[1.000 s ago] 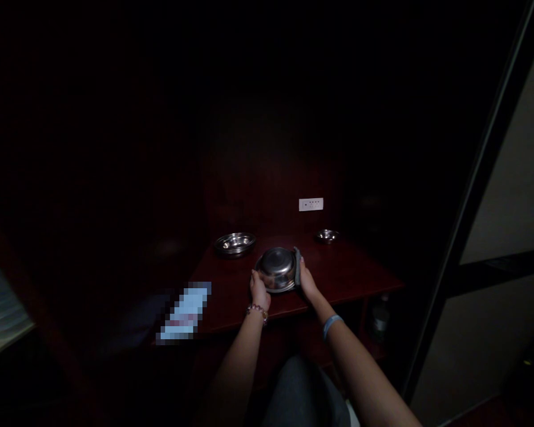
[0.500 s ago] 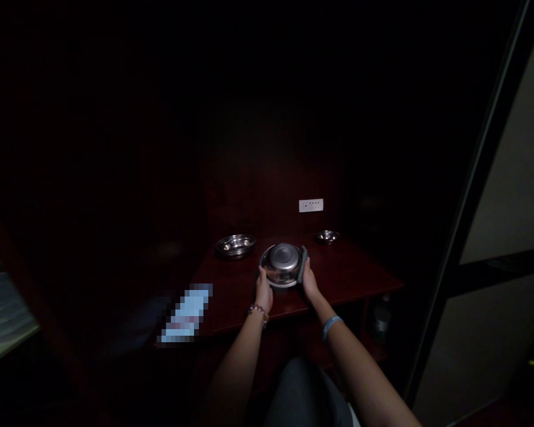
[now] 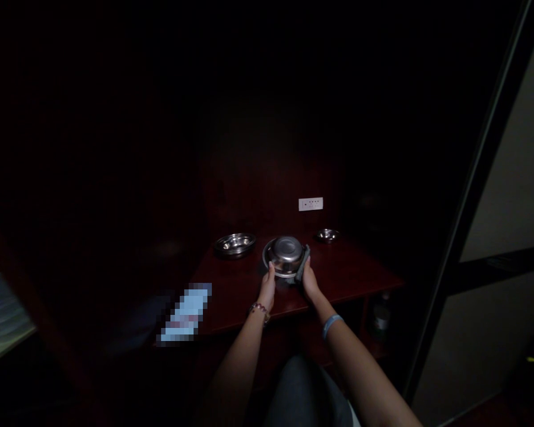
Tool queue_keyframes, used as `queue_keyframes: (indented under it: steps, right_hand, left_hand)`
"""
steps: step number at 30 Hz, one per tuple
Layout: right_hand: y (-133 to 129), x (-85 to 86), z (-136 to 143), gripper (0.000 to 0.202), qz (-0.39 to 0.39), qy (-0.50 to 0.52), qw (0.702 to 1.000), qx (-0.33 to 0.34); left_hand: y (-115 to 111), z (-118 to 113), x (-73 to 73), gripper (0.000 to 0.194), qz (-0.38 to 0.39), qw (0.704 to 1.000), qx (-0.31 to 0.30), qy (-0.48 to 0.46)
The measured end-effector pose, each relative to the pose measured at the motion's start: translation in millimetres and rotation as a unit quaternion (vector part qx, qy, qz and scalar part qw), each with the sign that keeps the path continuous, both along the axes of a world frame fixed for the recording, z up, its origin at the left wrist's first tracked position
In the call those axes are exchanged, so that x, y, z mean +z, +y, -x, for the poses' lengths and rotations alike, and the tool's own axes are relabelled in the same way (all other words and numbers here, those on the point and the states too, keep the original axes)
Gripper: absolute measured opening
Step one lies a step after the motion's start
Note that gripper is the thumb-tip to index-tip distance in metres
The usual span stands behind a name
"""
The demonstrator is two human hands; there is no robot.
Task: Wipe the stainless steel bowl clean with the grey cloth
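A shiny metal bowl (image 3: 286, 256) is held over the dark red desk with its base turned up and towards me. My left hand (image 3: 267, 289) grips its near left rim, thumb on the outside. At the right rim, my right hand (image 3: 310, 279) presses a dark grey cloth (image 3: 303, 265) against the bowl. The fingers of both hands are partly hidden beneath the bowl and cloth. Further back on the left lies a stack of shallow metal dishes (image 3: 235, 245). A small metal bowl (image 3: 328, 236) stands open side up at the back right.
The dark red desk (image 3: 351, 270) has its front edge just beyond my knees. A white power socket (image 3: 310, 204) is on the back panel. Below, a bottle (image 3: 381, 314) stands on a shelf at the right. A blurred-out bright patch (image 3: 187, 314) covers the desk's left front.
The bowl has turned a little and shifted slightly right and up in both hands. My left hand has moved along the rim to the right; more of the cloth now shows below it.
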State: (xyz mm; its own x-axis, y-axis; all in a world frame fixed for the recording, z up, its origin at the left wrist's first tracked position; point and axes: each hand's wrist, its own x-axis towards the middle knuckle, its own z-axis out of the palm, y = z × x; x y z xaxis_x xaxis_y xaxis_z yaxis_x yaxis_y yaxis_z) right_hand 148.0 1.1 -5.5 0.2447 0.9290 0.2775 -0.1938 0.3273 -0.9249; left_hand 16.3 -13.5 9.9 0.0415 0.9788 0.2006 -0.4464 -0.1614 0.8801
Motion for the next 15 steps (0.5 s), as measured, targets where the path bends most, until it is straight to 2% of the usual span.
queue_keyframes:
  steps: [7, 10, 13, 15]
  right_hand:
    - [-1.3, 1.3, -0.5, 0.076, 0.015, 0.011, 1.000, 0.013]
    - [-0.7, 0.9, -1.2, 0.079, 0.014, 0.009, 1.000, 0.018]
    - [0.3, -0.2, -1.6, 0.080, 0.004, 0.012, 1.000, 0.019]
    - [0.7, -0.9, -1.6, 0.077, -0.002, 0.015, 1.000, 0.014]
  left_hand:
    - [-13.1, -2.2, 8.5, 0.043, -0.017, 0.995, -0.003, 0.095]
    - [-17.0, -4.6, 11.3, 0.039, -0.037, 0.990, -0.025, 0.132]
    - [-18.9, -7.3, 12.6, 0.034, -0.083, 0.986, -0.038, 0.137]
    - [-19.4, -8.7, 12.6, 0.038, -0.109, 0.985, -0.035, 0.129]
